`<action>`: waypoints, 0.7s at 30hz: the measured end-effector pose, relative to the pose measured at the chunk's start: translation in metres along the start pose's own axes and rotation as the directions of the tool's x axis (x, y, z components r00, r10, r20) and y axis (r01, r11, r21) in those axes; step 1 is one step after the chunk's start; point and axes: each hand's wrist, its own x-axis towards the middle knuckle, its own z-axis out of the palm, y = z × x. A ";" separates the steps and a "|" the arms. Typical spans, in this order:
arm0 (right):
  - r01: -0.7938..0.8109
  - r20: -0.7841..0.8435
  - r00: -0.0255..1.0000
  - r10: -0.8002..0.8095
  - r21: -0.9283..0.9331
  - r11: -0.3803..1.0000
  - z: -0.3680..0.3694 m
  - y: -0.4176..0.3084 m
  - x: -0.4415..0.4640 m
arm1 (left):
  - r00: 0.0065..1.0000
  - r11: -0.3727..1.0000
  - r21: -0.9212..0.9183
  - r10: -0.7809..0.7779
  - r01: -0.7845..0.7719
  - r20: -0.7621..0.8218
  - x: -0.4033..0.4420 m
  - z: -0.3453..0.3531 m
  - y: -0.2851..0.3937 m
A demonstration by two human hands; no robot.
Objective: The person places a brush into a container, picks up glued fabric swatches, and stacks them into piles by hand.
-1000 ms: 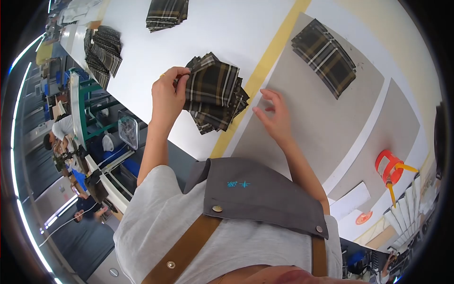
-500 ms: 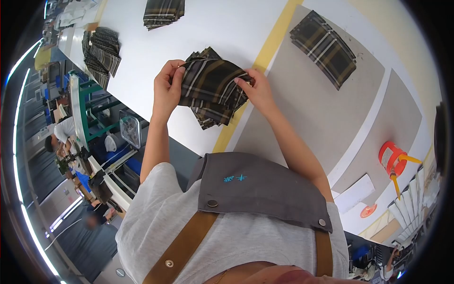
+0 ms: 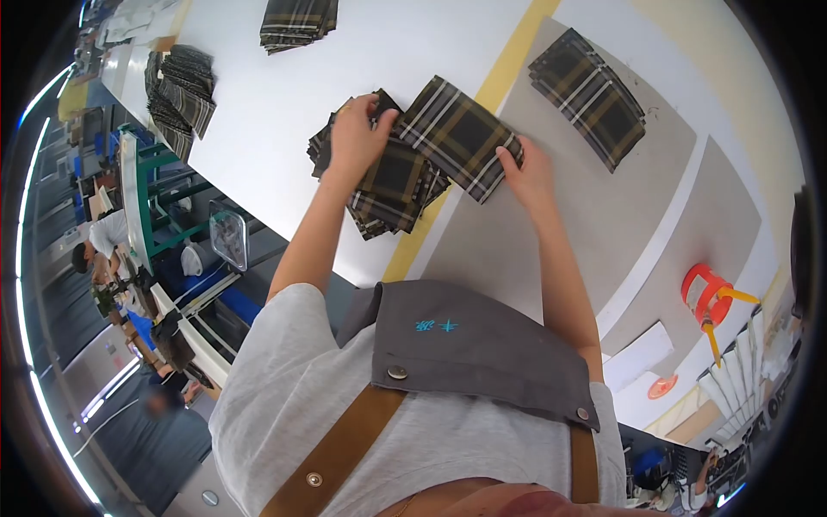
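Note:
My right hand (image 3: 527, 172) pinches the lower right corner of a plaid fabric piece (image 3: 461, 133), which lies flat and slanted over the yellow strip. Beside it, my left hand (image 3: 360, 138) rests over a fanned pile of plaid pieces (image 3: 392, 185), thumb and fingers apart near the upper left edge of the held piece. Whether the left fingertips touch the pile's cloth cannot be made out. A neat plaid stack (image 3: 590, 99) lies on the grey sheet (image 3: 551, 233) to the right.
Another plaid stack (image 3: 299, 24) is at the top, and a dark striped bundle (image 3: 181, 95) at the table's left edge. A red container (image 3: 705, 291) with yellow-handled tools stands at the right, near a white card (image 3: 637, 358). A co-worker (image 3: 103, 241) is at the far left.
The top piece, earlier held between both hands above the pile, has moved right and lies flatter in my right hand. My left hand has let it go and moved right over the pile.

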 end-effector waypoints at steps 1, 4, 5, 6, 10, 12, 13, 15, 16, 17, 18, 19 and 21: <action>0.124 -0.090 0.988 -0.129 -0.052 0.991 0.002 0.002 0.000 | 0.999 0.999 -0.003 0.036 -0.036 -0.001 0.000 0.015 0.007; 0.076 -0.012 0.997 -0.076 -0.027 0.997 0.000 -0.007 -0.007 | 0.982 0.979 0.128 0.170 -0.159 -0.079 0.003 0.038 0.029; 0.061 -0.001 0.998 -0.061 0.062 0.996 -0.004 -0.013 -0.010 | 0.946 0.956 0.174 0.266 -0.235 -0.184 0.005 0.042 0.037; 0.046 0.012 0.999 -0.048 0.150 0.988 -0.012 -0.024 -0.013 | 0.890 0.928 0.223 0.356 -0.299 -0.285 0.005 0.044 0.046; 0.078 -0.036 0.997 -0.069 0.446 0.892 -0.041 -0.023 -0.025 | 0.966 0.757 -0.651 0.116 0.067 0.233 0.012 0.036 0.063; 0.032 -0.115 0.993 0.025 0.465 0.885 -0.060 -0.017 -0.031 | 0.917 0.630 -0.735 0.090 0.250 0.389 0.020 0.042 0.073; 0.012 -0.152 0.986 0.069 0.476 0.879 -0.072 -0.011 -0.031 | 0.914 0.610 -0.746 0.087 0.265 0.396 0.021 0.049 0.083; -0.025 -0.233 0.960 0.157 0.486 0.873 -0.096 0.003 -0.028 | 0.913 0.631 -0.726 0.066 0.274 0.402 0.024 0.059 0.111; -0.043 -0.269 0.942 0.199 0.494 0.869 -0.108 0.010 -0.026 | 0.924 0.718 -0.662 0.070 0.215 0.375 0.030 0.073 0.117; -0.065 -0.295 0.927 0.233 0.484 0.872 -0.120 0.014 -0.024 | 0.942 0.795 -0.594 0.090 0.128 0.323 0.035 0.086 0.127; -0.087 -0.320 0.910 0.265 0.476 0.875 -0.130 0.019 -0.021 | 0.955 0.858 -0.511 0.115 0.042 0.272 0.038 0.097 0.140; -0.070 -0.351 0.902 0.252 0.455 0.887 -0.138 0.028 -0.017 | 0.971 0.844 -0.536 0.138 -0.012 0.195 0.039 0.106 0.154; -0.038 -0.412 0.883 0.226 0.416 0.909 -0.152 0.045 -0.009 | 0.983 0.813 -0.569 0.179 -0.126 0.038 0.043 0.119 0.182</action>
